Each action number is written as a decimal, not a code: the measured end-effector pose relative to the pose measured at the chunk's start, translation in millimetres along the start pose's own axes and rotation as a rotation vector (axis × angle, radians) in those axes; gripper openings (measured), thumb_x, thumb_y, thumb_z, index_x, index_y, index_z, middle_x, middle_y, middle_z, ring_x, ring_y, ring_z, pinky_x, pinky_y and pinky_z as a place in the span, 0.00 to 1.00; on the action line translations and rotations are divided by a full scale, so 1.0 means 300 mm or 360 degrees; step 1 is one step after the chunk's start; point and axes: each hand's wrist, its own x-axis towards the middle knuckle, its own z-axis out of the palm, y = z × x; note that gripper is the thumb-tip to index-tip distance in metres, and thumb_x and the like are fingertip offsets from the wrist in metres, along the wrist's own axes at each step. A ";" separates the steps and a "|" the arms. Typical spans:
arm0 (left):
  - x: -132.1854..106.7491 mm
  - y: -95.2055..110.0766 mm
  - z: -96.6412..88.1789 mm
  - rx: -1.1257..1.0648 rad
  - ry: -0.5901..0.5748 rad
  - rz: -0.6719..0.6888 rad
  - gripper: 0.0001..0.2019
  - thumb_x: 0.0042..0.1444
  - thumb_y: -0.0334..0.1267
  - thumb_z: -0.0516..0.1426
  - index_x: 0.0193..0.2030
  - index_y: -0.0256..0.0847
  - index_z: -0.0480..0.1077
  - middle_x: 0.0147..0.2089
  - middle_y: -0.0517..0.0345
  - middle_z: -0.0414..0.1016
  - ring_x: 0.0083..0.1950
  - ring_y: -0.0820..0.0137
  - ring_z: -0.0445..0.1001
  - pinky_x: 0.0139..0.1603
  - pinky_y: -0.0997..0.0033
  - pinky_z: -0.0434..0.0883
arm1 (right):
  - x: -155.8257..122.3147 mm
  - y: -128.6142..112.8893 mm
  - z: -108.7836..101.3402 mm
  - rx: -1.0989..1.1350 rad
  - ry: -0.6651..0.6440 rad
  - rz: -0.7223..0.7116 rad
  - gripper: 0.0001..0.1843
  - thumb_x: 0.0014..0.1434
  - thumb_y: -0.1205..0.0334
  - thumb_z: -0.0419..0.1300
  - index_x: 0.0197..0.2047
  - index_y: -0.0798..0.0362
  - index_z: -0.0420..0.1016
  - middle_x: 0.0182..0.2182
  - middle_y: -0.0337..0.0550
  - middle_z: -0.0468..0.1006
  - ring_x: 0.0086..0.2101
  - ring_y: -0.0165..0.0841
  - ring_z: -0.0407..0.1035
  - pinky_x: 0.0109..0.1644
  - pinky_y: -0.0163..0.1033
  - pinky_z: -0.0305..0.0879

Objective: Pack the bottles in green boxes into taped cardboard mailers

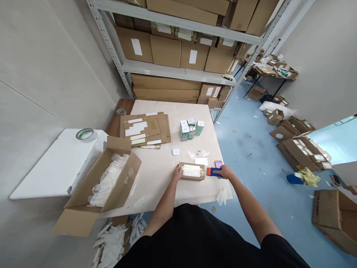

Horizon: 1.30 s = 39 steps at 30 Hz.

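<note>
A small brown cardboard box (192,172) with a white label taped on top lies near the front edge of the beige table (161,175). My left hand (176,173) is pressed against the box's left end, fingers curled on it. My right hand (224,171) grips a blue and orange tape dispenser (213,171) whose orange end meets the box's right end. A pink phone (218,164) lies just behind the dispenser.
A stack of flattened cartons (145,129) and small green-and-white boxes (190,129) sit further back. An open carton of white packing bags (110,178) stands at the left, tape rolls (84,133) beyond it. Shelving with boxes (178,52) lines the back; cartons litter the blue floor (295,149) to the right.
</note>
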 end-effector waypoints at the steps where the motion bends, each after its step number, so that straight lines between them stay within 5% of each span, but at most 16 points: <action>1: 0.000 0.000 0.002 -0.0006 -0.0001 -0.0014 0.31 0.68 0.55 0.49 0.72 0.43 0.61 0.68 0.43 0.72 0.67 0.53 0.72 0.66 0.56 0.68 | -0.006 0.003 0.001 0.0023 0.0003 0.0001 0.30 0.51 0.32 0.69 0.31 0.53 0.76 0.33 0.48 0.81 0.34 0.40 0.78 0.30 0.36 0.65; 7: 0.001 -0.014 -0.010 -0.0061 -0.0002 -0.0045 0.31 0.67 0.57 0.50 0.71 0.44 0.64 0.69 0.45 0.71 0.70 0.55 0.70 0.67 0.59 0.66 | -0.049 0.000 0.022 0.0146 0.0000 0.0067 0.29 0.52 0.33 0.68 0.29 0.53 0.74 0.32 0.48 0.82 0.32 0.38 0.77 0.28 0.35 0.62; 13: 0.023 -0.036 -0.117 -0.0158 0.0006 0.0016 0.26 0.69 0.56 0.47 0.61 0.43 0.72 0.62 0.48 0.78 0.63 0.59 0.76 0.62 0.63 0.70 | -0.073 -0.100 0.036 0.0323 -0.0060 -0.0046 0.27 0.56 0.35 0.66 0.27 0.52 0.73 0.31 0.46 0.82 0.33 0.37 0.77 0.29 0.34 0.60; 21: 0.055 -0.064 -0.352 -0.0221 0.0228 -0.0106 0.31 0.62 0.60 0.57 0.64 0.41 0.70 0.67 0.40 0.73 0.71 0.51 0.68 0.67 0.59 0.67 | -0.165 -0.509 0.063 0.0199 0.0101 -0.0388 0.30 0.60 0.30 0.60 0.30 0.51 0.75 0.30 0.43 0.82 0.31 0.35 0.75 0.29 0.34 0.54; 25: 0.054 -0.039 -0.443 -0.0309 0.0277 -0.0047 0.29 0.66 0.58 0.55 0.64 0.39 0.71 0.68 0.42 0.73 0.69 0.55 0.71 0.67 0.61 0.67 | -0.207 -0.715 0.052 0.0111 0.0132 -0.0422 0.30 0.61 0.31 0.59 0.32 0.51 0.77 0.32 0.47 0.83 0.34 0.38 0.77 0.30 0.35 0.56; 29: 0.030 0.003 -0.450 -0.0665 0.0089 0.0245 0.30 0.66 0.60 0.54 0.63 0.40 0.73 0.69 0.45 0.71 0.71 0.57 0.68 0.70 0.62 0.64 | -0.222 -0.851 0.028 0.0039 0.0101 -0.0447 0.30 0.60 0.31 0.60 0.35 0.53 0.80 0.38 0.53 0.84 0.39 0.42 0.79 0.33 0.36 0.60; 34: -0.011 0.010 -0.424 -0.0885 -0.0255 0.0221 0.36 0.64 0.66 0.54 0.66 0.38 0.72 0.69 0.44 0.71 0.71 0.51 0.68 0.73 0.57 0.61 | -0.215 -0.940 0.022 0.0052 0.0065 -0.0453 0.30 0.59 0.32 0.62 0.38 0.54 0.81 0.41 0.55 0.85 0.41 0.43 0.79 0.36 0.37 0.64; 39: -0.029 -0.011 -0.421 -0.0842 -0.0205 0.0222 0.40 0.64 0.68 0.52 0.71 0.38 0.67 0.72 0.44 0.67 0.73 0.52 0.65 0.74 0.56 0.60 | -0.191 -0.955 0.021 0.0030 0.0027 -0.0471 0.31 0.57 0.32 0.63 0.40 0.54 0.82 0.42 0.56 0.85 0.43 0.44 0.79 0.38 0.37 0.66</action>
